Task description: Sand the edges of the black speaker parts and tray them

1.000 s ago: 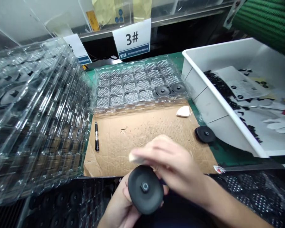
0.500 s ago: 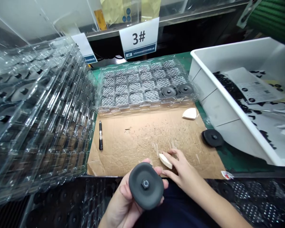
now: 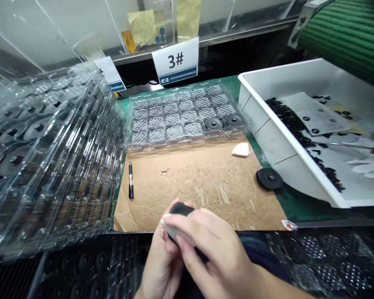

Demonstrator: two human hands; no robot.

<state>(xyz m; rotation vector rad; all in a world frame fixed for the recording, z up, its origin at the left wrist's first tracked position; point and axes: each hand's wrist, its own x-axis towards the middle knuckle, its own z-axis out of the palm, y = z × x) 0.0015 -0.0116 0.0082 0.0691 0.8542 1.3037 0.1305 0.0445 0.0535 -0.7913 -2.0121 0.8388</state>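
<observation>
While a black rubber disc (image 3: 180, 209) is held above the cardboard sheet (image 3: 190, 182), left hand (image 3: 160, 259): closed around it from below.
right hand (image 3: 213, 253): curled over the disc, a pale foam wedge (image 3: 167, 222) pinched against it.
Tray: a clear blister tray (image 3: 187, 116) is placed beyond the cardboard, two discs (image 3: 213, 123) seated in it.
Loose: another disc (image 3: 269, 179) is laid by the white bin (image 3: 268, 145).

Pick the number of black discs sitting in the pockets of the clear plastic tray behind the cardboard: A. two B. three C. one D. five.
A: two black discs sit side by side in the rightmost pockets of the nearest row of the clear plastic tray.
</observation>
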